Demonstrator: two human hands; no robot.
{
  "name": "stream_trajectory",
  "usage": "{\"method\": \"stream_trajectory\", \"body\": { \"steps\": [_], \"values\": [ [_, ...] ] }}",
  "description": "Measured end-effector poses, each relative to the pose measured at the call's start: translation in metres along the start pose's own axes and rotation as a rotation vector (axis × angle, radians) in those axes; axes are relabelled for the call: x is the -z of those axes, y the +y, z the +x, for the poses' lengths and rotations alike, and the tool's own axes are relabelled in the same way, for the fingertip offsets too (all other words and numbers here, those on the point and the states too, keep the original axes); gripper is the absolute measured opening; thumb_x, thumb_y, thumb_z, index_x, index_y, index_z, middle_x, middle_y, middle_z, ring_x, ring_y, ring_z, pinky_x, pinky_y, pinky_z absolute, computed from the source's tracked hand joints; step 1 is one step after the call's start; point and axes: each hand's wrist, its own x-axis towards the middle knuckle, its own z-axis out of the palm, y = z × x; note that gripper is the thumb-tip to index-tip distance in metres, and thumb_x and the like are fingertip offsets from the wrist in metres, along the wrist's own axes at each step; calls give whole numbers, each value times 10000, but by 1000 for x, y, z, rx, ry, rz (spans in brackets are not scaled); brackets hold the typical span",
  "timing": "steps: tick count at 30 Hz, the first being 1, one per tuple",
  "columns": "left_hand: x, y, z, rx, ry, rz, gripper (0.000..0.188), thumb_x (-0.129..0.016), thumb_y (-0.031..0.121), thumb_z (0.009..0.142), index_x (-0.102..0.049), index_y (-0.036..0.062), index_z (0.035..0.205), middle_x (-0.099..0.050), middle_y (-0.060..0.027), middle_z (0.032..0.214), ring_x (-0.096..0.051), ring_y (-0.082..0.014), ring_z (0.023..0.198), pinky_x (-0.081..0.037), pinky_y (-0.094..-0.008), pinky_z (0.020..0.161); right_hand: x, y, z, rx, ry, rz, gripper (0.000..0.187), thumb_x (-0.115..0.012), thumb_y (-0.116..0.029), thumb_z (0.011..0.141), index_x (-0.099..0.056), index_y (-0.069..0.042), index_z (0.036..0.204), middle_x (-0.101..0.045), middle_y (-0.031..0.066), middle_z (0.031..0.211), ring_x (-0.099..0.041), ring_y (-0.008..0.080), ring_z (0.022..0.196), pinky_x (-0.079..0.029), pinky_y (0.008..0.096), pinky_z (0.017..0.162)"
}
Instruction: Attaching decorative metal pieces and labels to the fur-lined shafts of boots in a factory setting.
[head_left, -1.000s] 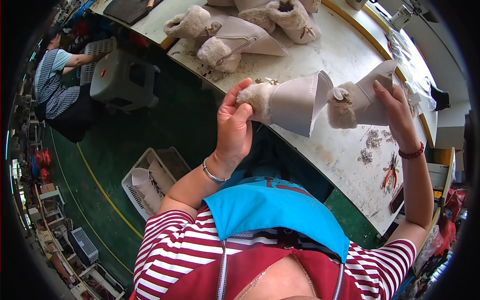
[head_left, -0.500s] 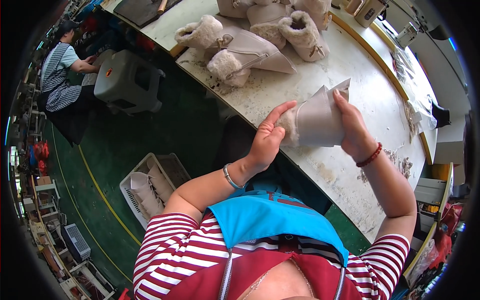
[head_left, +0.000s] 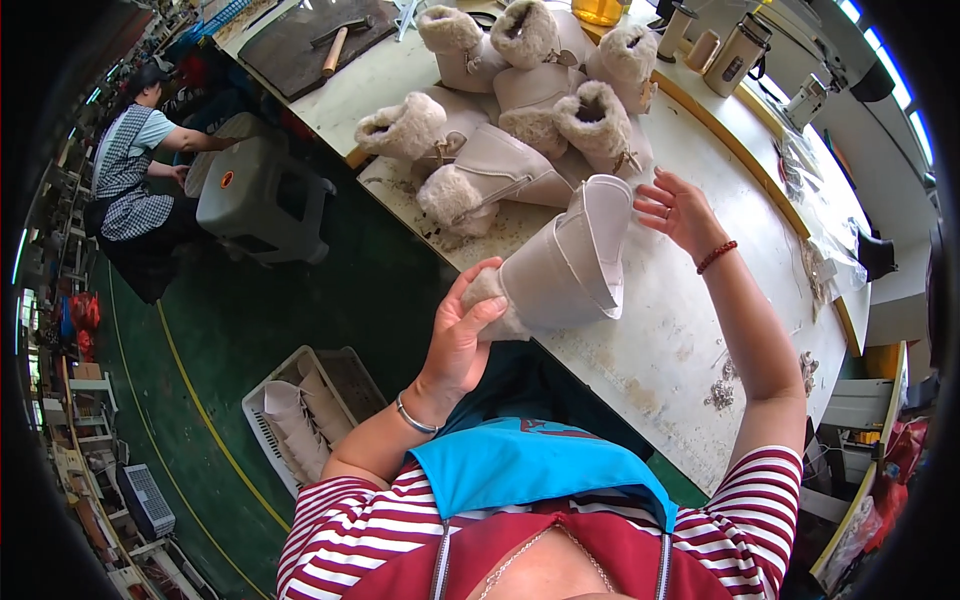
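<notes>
My left hand [head_left: 462, 335] is closed round the fluffy cuff end of a pale grey-beige boot upper [head_left: 555, 275], held over the near table edge. Its wide, sole-less end gapes up and to the right. My right hand [head_left: 680, 210] is off the upper, just to the right of that opening, with fingers apart and nothing in them. Beyond, several similar fleece-cuffed boot uppers [head_left: 530, 90] lie in a heap on the white table [head_left: 680, 350]. The closest one [head_left: 490, 180] rests on its side, its furry cuff toward the left.
A hammer [head_left: 335, 52] lies on a dark board [head_left: 290, 50] at the far left. Along the wooden ledge [head_left: 740, 150] stand a steel flask [head_left: 738, 55] and plastic bags. On the floor, a white basket [head_left: 262, 425] holds more uppers. A co-worker [head_left: 140, 170] sits by a grey stool [head_left: 255, 200].
My right hand has let go of the upper and moved up, its fingers spreading. My left hand has drawn the upper left and nearer, tilting its wide opening upward.
</notes>
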Motion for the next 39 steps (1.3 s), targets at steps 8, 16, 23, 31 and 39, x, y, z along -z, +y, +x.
{"method": "stream_trajectory", "body": {
  "steps": [8, 16, 23, 31, 39],
  "values": [
    [14, 8, 2, 9, 100, -92, 469, -640, 41, 895, -537, 74, 1352, -640, -69, 1199, -611, -189, 1101, -484, -352, 1014, -18, 12, 37, 77, -15, 242, 155, -730, -296, 918, -657, -168, 969, -652, -43, 835, -600, 107, 750, -446, 277, 662],
    [10, 6, 2, -40, 86, -72, 451, -638, 44, 879, -547, 62, 1320, -646, -62, 1146, -616, -177, 1059, -490, -342, 994, 10, -63, -73, 515, 112, 61, 286, -585, -320, 1014, -610, -35, 1013, -656, 48, 845, -631, 102, 750, -532, 258, 675],
    [-4, -13, 3, -79, 6, -26, 467, -632, 21, 879, -537, 47, 1336, -665, -53, 1119, -633, -148, 1020, -496, -307, 974, 2, -50, -126, 392, 48, -330, 364, -554, -409, 1028, -630, -54, 1000, -625, 6, 775, -578, 59, 586, -475, 207, 505],
    [-1, -22, 10, -83, -164, 69, 498, -637, 1, 868, -520, 64, 1347, -639, -31, 1151, -609, -112, 1041, -481, -272, 972, -50, -18, -142, -3, -319, -198, 637, -567, -521, 978, -497, 12, 1321, -629, 172, 1197, -649, 249, 1104, -554, 417, 936],
    [-1, -20, 27, -49, -210, 193, 540, -685, -11, 852, -486, 124, 1336, -581, -9, 1166, -569, -113, 1056, -474, -263, 954, -77, 16, -104, -15, -137, -1, 590, -482, -562, 1008, -550, -32, 1258, -646, 145, 1175, -654, 238, 1047, -543, 380, 897]
  ]
}}
